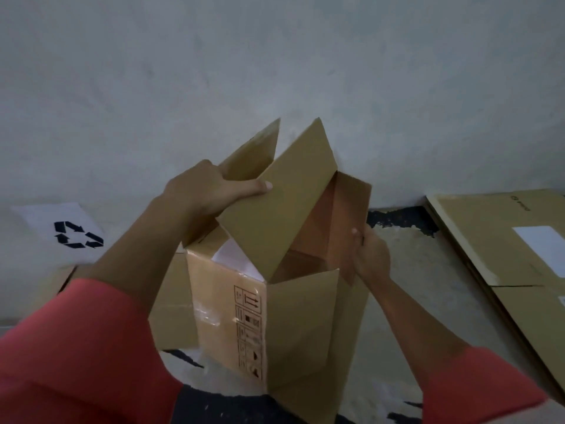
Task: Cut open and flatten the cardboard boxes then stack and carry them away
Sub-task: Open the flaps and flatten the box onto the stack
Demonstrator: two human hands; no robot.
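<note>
A brown cardboard box (293, 325) stands upright on the floor in front of me, its top flaps open and raised. Black handling symbols are printed down its near corner, and clear tape and a white label show on its left side. My left hand (208, 191) grips the tall flap at the top left, thumb along the flap's face. My right hand (368, 255) holds the edge of the right-hand wall of the box. The inside of the box is in shadow.
A stack of flattened cardboard (504, 249) with white labels lies on the floor at the right. A white sheet with a black recycling symbol (76, 234) leans on the grey wall at the left. More cardboard (171, 301) sits behind the box at the left.
</note>
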